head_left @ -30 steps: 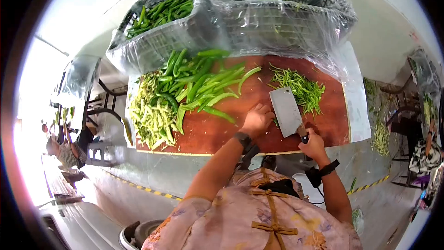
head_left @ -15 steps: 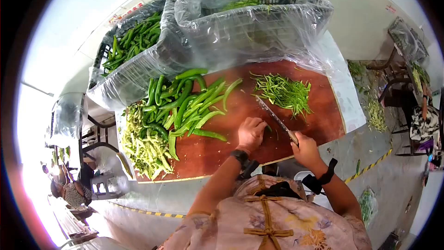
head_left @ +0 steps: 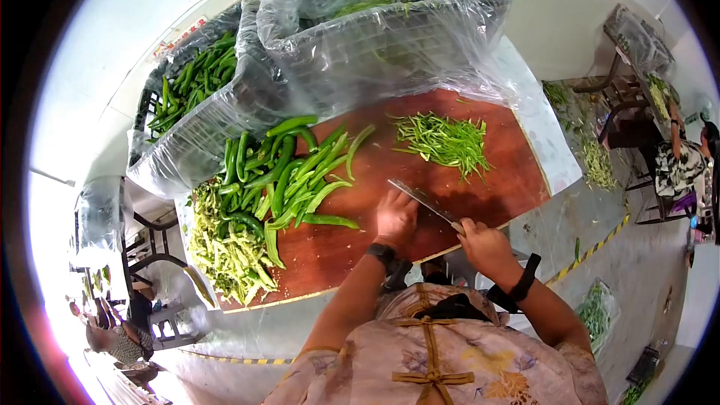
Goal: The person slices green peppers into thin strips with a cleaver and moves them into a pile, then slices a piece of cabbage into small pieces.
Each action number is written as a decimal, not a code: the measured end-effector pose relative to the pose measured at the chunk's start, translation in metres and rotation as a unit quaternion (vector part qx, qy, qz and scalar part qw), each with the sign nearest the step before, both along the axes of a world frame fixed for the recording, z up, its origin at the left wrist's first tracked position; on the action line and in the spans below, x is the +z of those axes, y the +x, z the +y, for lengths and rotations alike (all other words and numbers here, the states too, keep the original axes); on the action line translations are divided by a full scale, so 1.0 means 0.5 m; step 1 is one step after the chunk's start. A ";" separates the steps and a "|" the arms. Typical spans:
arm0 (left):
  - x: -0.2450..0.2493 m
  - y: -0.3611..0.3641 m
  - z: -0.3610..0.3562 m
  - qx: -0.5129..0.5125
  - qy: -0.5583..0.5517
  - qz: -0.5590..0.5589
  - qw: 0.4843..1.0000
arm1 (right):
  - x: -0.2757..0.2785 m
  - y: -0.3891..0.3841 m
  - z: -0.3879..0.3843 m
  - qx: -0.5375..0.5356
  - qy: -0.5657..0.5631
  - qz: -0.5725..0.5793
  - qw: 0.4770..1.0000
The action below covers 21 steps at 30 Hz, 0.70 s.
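My right hand (head_left: 486, 246) is wrapped round the handle of a knife (head_left: 424, 203), whose blade slants up and left toward my left hand. My left hand (head_left: 396, 217) rests on the red-brown board (head_left: 517, 161) with its fingers curled, close beside the blade; whatever lies under them is hidden. Beyond the knife lies a heap of thin-cut green pepper strips (head_left: 444, 142). To the left are split green peppers (head_left: 307, 189), with whole green peppers (head_left: 281, 154) behind them. Pale pepper cores and seeds (head_left: 232, 251) are piled at the board's left end.
Behind the board stand two plastic-lined crates: a left crate (head_left: 191, 139) full of green peppers and a larger crate (head_left: 375, 52) with some cut green inside. A person (head_left: 679, 161) sits far right, and another person (head_left: 124, 341) far left. Yellow-black tape (head_left: 592, 253) marks the floor.
The knife has come down and toward my body, its blade now closer to my left hand. My left hand remains curled on the board. The whole view has shifted slightly.
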State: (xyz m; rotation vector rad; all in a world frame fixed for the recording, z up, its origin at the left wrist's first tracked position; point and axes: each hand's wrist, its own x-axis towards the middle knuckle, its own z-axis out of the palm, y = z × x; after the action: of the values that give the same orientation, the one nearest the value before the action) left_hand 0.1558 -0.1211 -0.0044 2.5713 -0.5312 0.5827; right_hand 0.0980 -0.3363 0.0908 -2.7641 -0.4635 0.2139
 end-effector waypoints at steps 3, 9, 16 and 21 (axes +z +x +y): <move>-0.011 0.003 0.002 -0.002 -0.005 0.000 1.000 | 0.008 0.002 0.011 0.004 -0.031 0.013 0.999; -0.009 0.001 0.002 0.001 0.000 0.019 1.000 | -0.041 0.012 0.019 0.029 -0.042 0.016 0.999; 0.004 0.001 -0.002 0.007 0.002 0.021 1.000 | -0.083 0.054 0.052 0.025 -0.005 -0.030 0.999; 0.001 0.007 0.001 -0.013 -0.040 -0.010 0.999 | -0.085 0.115 0.068 0.005 -0.002 -0.036 0.999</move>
State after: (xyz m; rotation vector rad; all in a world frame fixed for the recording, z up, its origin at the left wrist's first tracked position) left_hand 0.1592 -0.1208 -0.0039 2.4832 -0.5361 0.6102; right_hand 0.1557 -0.3021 0.0485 -2.7804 -0.4970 0.1169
